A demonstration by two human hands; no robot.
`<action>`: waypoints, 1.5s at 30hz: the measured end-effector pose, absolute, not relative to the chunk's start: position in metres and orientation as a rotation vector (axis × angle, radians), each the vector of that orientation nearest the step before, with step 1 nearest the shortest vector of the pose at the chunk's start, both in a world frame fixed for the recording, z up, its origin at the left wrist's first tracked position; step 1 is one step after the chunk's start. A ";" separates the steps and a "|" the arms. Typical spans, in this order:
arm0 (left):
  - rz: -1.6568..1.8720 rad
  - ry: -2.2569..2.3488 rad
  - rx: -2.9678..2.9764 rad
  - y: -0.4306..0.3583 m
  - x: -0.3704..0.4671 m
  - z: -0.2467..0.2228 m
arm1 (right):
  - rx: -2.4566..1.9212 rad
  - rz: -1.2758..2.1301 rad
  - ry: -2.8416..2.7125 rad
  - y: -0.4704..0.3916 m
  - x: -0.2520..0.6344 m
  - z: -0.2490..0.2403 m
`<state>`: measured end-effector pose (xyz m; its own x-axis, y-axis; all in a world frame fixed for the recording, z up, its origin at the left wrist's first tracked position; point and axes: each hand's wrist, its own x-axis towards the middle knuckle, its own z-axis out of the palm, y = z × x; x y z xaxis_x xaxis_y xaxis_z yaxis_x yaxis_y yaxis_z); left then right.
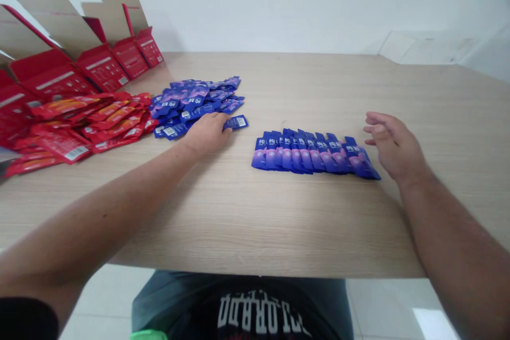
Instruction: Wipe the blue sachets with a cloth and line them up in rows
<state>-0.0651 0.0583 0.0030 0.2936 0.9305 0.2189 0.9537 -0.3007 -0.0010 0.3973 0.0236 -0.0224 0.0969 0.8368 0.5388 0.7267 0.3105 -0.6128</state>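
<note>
At the near right edge of a loose pile of blue-purple sachets, my left hand has its fingers closed on one blue sachet, whose barcode end sticks out to the right. A row of overlapping blue-purple sachets lies face up in the middle of the table. Just beyond the row's right end, my right hand hovers with fingers curved and apart, holding nothing.
Red sachets are heaped at the left, next to the blue pile. Behind them stand several red cartons with raised flaps. The wooden table meets a white wall at the back.
</note>
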 end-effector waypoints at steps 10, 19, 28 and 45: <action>0.009 -1.827 -2.337 0.079 -0.043 0.005 | -1.426 0.322 -1.658 0.034 0.407 -0.034; 0.216 -2.186 -2.715 0.049 -0.099 0.060 | -1.465 0.219 -1.734 0.034 0.409 -0.030; 0.392 -1.868 -2.944 0.060 -0.071 0.046 | -1.497 0.213 -1.739 0.036 0.412 -0.031; -0.213 -1.594 -2.767 -0.031 -0.070 0.004 | -1.432 0.262 -1.773 0.031 0.405 -0.024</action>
<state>-0.0697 -0.0306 0.0040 0.4953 0.8645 0.0856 0.8566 -0.5024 0.1176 0.4049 0.0308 -0.0242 -0.0139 0.8873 0.4610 0.7163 0.3305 -0.6145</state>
